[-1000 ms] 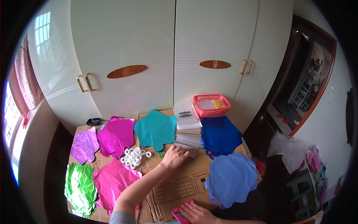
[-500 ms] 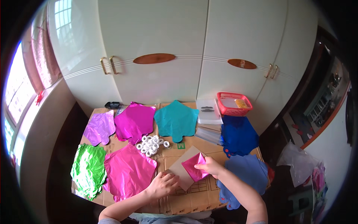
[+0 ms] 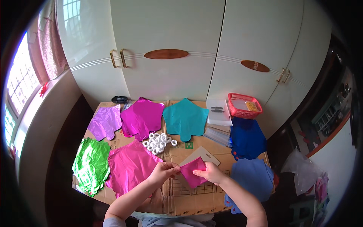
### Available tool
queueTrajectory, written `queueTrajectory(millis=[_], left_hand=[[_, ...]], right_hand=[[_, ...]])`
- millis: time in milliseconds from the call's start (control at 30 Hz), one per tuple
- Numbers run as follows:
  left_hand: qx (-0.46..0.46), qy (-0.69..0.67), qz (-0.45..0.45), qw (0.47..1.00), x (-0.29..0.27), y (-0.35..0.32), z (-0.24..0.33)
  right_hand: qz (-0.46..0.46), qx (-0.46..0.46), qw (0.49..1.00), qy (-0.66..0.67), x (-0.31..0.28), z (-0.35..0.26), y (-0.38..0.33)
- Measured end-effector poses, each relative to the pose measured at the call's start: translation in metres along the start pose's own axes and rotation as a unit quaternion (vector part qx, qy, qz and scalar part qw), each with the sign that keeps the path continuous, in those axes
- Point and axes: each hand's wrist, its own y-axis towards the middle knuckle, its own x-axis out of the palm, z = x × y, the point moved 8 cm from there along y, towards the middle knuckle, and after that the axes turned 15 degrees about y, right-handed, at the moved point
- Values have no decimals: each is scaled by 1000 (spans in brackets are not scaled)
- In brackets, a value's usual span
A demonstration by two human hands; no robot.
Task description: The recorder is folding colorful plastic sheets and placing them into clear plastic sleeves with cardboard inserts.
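A folded pink foil balloon [image 3: 193, 178] is held between my hands above the cardboard. The fingers of my left hand [image 3: 165, 172] pinch its left corner. My right hand [image 3: 212, 173] grips its right side, thumb on top. Partly covered by the folded balloon, a grey-brown card [image 3: 204, 154] with a hang hole lies underneath. Left of my left hand is a stack of flat pink star-shaped foil balloons [image 3: 130, 166]. White ribbon rolls [image 3: 159, 142] are heaped beyond my hands.
Flat foil balloons surround the work area: green [image 3: 90, 166], lilac [image 3: 105, 123], magenta [image 3: 143, 118], teal [image 3: 185, 118], dark blue [image 3: 247, 139] and light blue [image 3: 252, 179]. At the back right stand a red basket [image 3: 245, 110] and clear plastic sleeves [image 3: 218, 136]. White cabinet doors [image 3: 166, 30] rise behind.
My left hand has left the card and now pinches the folded balloon's corner. The card lies on the cardboard. My view has shifted slightly.
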Motion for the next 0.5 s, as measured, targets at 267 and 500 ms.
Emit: queueTrajectory(millis=[267,500], left_hand=[[1,-63,-36,997,2,0,-6],[315,605,187,707,17,-44,58]], right_hand=[[-44,0,998,51,9,-10,-5],[6,59,996,-67,-24,3,14]])
